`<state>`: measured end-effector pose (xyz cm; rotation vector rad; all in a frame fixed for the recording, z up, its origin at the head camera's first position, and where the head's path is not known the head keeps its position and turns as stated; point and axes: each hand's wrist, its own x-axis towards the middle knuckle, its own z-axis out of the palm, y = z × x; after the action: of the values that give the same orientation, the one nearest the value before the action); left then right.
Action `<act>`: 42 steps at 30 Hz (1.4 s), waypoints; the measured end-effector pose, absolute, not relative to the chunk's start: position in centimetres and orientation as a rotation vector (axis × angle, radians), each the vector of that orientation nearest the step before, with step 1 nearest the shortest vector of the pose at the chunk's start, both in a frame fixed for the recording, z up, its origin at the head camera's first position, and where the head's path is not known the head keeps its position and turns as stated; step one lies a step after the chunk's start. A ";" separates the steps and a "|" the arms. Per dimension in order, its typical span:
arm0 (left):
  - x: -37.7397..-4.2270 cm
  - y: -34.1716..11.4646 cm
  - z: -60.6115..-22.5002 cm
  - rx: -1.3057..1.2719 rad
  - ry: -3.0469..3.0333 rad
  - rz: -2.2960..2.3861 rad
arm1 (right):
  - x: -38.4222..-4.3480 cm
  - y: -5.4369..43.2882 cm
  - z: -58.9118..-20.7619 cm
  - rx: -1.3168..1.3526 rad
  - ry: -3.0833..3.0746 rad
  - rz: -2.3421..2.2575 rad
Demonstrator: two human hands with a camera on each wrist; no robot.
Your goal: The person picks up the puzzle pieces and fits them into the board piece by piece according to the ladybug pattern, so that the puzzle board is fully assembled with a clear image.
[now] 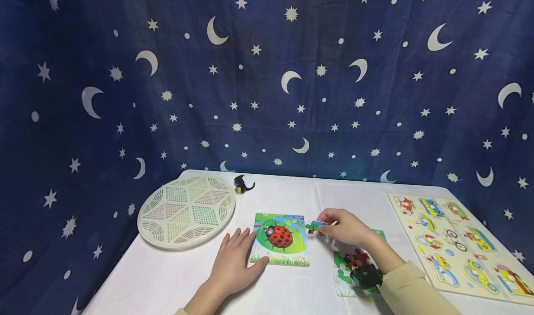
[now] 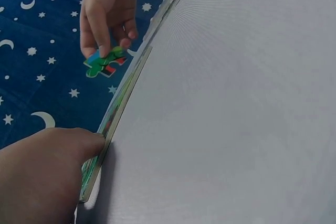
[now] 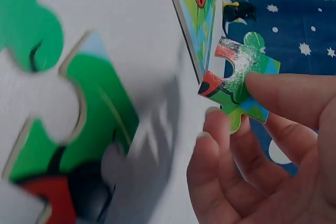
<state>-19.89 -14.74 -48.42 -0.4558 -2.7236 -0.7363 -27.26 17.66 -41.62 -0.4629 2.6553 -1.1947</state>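
My right hand (image 1: pixel 344 227) pinches a puzzle piece (image 3: pixel 241 77), green with blue and red-black parts, between thumb and fingers, raised off the table. Just left of it lies a square ladybug board (image 1: pixel 280 239), its picture whole. My left hand (image 1: pixel 238 261) rests at the board's left and lower edge, fingers fairly straight, thumb on its corner; in the left wrist view that thumb (image 2: pixel 89 142) touches the board's edge. Below my right forearm lie several loose puzzle pieces (image 1: pixel 344 285), partly covered by the arm and a dark object at the wrist.
A round pale lattice tray (image 1: pixel 187 213) stands at the left of the white table (image 1: pixel 292 287). Behind it is a small black toy figure (image 1: pixel 243 184). A wooden vehicle puzzle board (image 1: pixel 454 245) lies at the right. A star-and-moon curtain (image 1: pixel 267 83) hangs behind.
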 end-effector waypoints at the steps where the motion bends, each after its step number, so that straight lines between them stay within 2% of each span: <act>1: -19.8 -14.7 -48.5 -0.453 -2.730 -0.738 | -27.2 17.5 -41.7 -0.464 2.647 -1.208; 20: -19.0 -14.4 -48.7 -0.493 -2.755 -0.773 | -26.3 14.1 -43.2 -0.467 2.642 -1.246; 31: -20.3 -14.8 -48.1 -0.474 -2.746 -0.727 | -28.1 12.4 -42.6 -0.410 2.702 -1.206; 42: -20.2 -14.9 -48.0 -0.473 -2.743 -0.730 | -28.5 10.3 -42.6 -0.418 2.724 -1.176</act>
<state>-20.20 -14.90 -47.99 -0.4727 -2.7433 -0.7302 -28.46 10.30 -42.59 -0.4184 2.7236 -1.1755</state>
